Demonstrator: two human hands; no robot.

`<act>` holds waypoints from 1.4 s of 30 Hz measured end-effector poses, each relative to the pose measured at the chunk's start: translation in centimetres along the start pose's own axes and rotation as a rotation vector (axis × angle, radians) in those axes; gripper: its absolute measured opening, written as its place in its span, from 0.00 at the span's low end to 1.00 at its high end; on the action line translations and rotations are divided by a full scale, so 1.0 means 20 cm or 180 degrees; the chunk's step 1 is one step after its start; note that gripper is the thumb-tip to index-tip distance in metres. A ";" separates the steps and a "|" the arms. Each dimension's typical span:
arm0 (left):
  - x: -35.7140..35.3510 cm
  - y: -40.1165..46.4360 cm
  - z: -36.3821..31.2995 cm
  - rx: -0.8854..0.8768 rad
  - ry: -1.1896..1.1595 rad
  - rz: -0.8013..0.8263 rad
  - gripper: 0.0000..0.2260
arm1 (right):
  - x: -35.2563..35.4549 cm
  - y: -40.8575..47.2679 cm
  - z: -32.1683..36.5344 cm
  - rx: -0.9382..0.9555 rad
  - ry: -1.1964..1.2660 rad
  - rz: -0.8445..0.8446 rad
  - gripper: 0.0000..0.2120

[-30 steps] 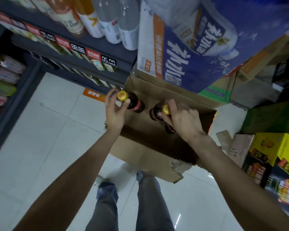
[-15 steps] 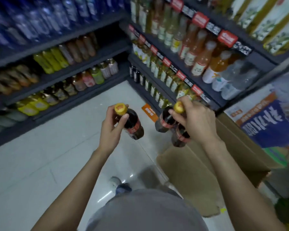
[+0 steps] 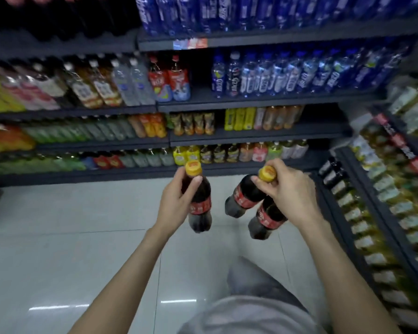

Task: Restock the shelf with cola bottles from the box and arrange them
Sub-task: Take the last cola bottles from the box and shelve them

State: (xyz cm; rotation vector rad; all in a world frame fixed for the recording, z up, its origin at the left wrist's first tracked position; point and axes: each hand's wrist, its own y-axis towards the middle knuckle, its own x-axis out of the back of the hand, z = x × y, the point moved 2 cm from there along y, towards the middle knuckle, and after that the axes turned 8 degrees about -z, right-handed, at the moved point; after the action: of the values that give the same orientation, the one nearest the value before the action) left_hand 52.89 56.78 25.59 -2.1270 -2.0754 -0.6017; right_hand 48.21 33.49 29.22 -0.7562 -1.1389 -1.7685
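My left hand [image 3: 175, 201] grips one cola bottle [image 3: 200, 208] by the neck; it has a yellow cap, dark drink and a red label. My right hand [image 3: 288, 191] holds two cola bottles by their necks: one [image 3: 243, 196] tilts left with its yellow cap showing, the other [image 3: 267, 220] hangs below it, its cap hidden by my fingers. All three bottles hang over the white floor in front of the dark shelf [image 3: 251, 136]. The box is out of view.
Shelving full of drinks faces me, with blue bottles [image 3: 287, 75] on the upper rows and mixed juices and teas lower down. A second shelf unit [image 3: 384, 201] runs along the right. White tiled floor [image 3: 70, 237] lies between. My knee [image 3: 256, 280] shows below.
I have lifted the three bottles out of the box and turned left, away from it. The box has left the view and the facing shelves now fill it.
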 end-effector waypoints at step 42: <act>1.33 3.47 0.38 -0.2359 -0.0362 -0.1168 0.32 | -1.36 2.45 1.92 -0.0129 -0.0733 -0.1220 0.19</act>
State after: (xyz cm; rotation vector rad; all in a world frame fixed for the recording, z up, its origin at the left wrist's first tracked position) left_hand 122.08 80.17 41.43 -2.1130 -2.6214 -1.5320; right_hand 105.34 68.51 40.57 -0.8226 -1.4832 -2.0630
